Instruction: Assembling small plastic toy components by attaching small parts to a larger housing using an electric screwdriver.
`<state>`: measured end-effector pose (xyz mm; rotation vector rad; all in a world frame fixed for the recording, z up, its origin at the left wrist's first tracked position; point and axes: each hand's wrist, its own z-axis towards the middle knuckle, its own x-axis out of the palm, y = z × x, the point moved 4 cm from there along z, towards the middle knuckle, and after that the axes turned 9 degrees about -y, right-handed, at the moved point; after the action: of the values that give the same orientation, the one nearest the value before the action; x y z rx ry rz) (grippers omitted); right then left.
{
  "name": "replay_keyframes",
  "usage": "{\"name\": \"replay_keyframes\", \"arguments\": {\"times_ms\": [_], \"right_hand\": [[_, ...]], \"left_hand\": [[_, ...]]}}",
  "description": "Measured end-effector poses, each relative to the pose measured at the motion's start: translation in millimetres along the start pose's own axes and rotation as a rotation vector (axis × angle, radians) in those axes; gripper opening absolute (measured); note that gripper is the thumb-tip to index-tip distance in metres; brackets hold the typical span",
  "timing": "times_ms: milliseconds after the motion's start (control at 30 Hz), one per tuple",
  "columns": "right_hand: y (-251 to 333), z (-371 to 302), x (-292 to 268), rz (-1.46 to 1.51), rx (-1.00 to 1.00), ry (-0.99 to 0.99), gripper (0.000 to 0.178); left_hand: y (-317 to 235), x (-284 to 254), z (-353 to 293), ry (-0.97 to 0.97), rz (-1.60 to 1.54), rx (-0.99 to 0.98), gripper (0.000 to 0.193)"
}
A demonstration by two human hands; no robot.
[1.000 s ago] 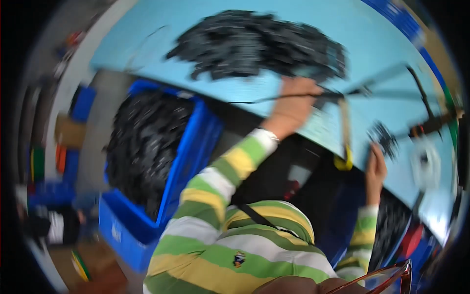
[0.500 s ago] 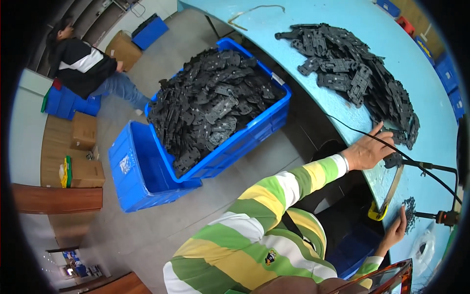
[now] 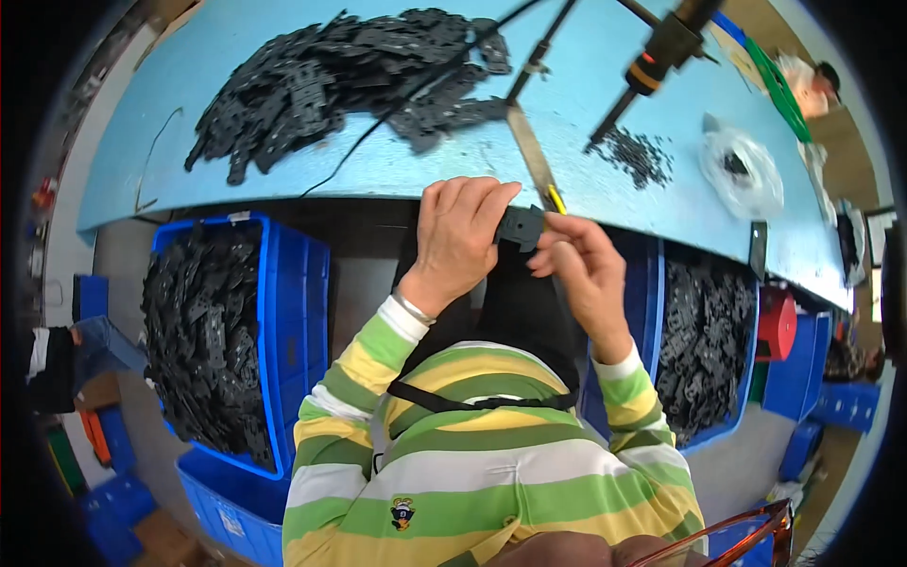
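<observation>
Over the table's near edge, my left hand grips a flat black plastic part by its left end. My right hand meets the part's right end with its fingers bent and pinched together; anything tiny between the fingertips is hidden. Just beyond the hands, a flat metal strip with a yellow piece at its near end reaches to the table edge. A heap of similar black parts covers the table's back left. Tiny black pieces lie scattered to the right of the strip.
A black rod-like tool with an orange band hangs over the table, and a black cable crosses it. A clear plastic bag lies at right. Blue bins of black parts stand left and right of my body.
The view has swung right, facing the table. My left hand has brought a black part from the heap to the table's edge; my right hand has left the tiny pieces and met it.
</observation>
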<state>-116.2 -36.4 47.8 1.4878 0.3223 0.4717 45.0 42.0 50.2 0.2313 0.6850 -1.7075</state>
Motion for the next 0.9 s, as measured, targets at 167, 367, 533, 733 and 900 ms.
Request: {"name": "replay_keyframes", "arguments": {"times_ms": [167, 367, 533, 733, 900], "right_hand": [[-16.1, -5.8, -12.6, 0.074, 0.112, 0.089, 0.02], [-27.2, -14.3, -45.6, 0.45, 0.23, -0.094, 0.017], [-46.1, -32.5, -41.8, 0.488, 0.279, -0.16, 0.016], [-51.8, -37.7, -52.4, 0.219, 0.3, -0.014, 0.022], [-29.8, 10.5, -141.1, -0.241, -0.138, -0.278, 0.02]], "left_hand": [[-32.5, 10.7, 7.2, 0.094, -0.012, 0.108, 0.054], [-38.6, 11.3, -16.7, -0.121, -0.345, -0.402, 0.05], [-49.1, 57.1, -37.4, -0.045, -1.327, -1.197, 0.039], [-47.3, 63.4, -32.2, -0.095, -1.414, -1.275, 0.034], [-43.0, 67.8, -42.5, 0.103, -1.3, -1.288, 0.028]]}}
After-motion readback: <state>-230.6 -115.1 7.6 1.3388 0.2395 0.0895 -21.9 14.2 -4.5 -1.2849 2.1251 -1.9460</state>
